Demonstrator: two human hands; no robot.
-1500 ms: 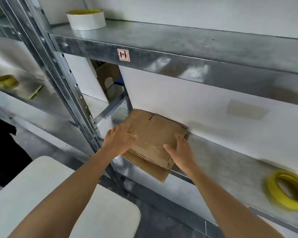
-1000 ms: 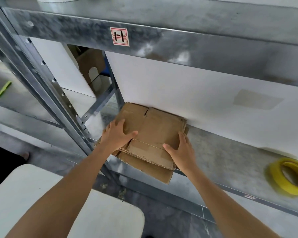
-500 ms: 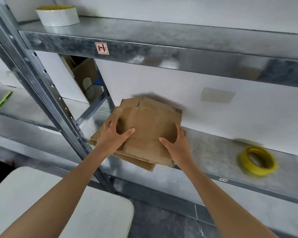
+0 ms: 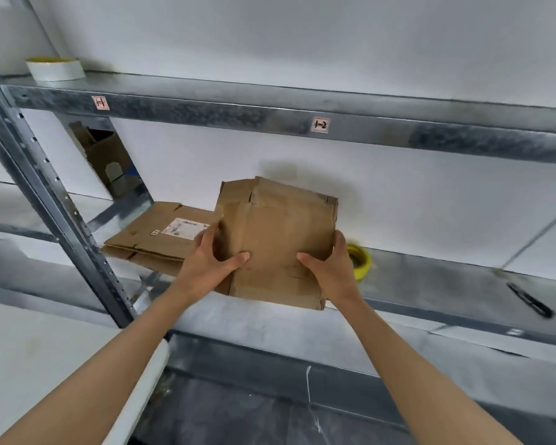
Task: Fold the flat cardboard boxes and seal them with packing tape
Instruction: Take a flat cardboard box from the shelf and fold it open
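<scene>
The left hand (image 4: 206, 264) and right hand (image 4: 331, 268) grasp a stack (image 4: 280, 239) of flat boxes by its two sides, thumbs on the top face and fingers curled round the edges. The stack is tilted up over the front of the shelf (image 4: 430, 281). A labelled box (image 4: 161, 239) lies flat on the shelf to its left. Yellow tape (image 4: 363, 261) sits just behind the right hand. A dark tool (image 4: 530, 300), perhaps a cutter, lies farther right.

The upper shelf beam (image 4: 206, 114) is carrying a "1-1" sticker (image 4: 100, 102) at ten o'clock, a "1-2" sticker (image 4: 320, 125) at one o'clock.
</scene>
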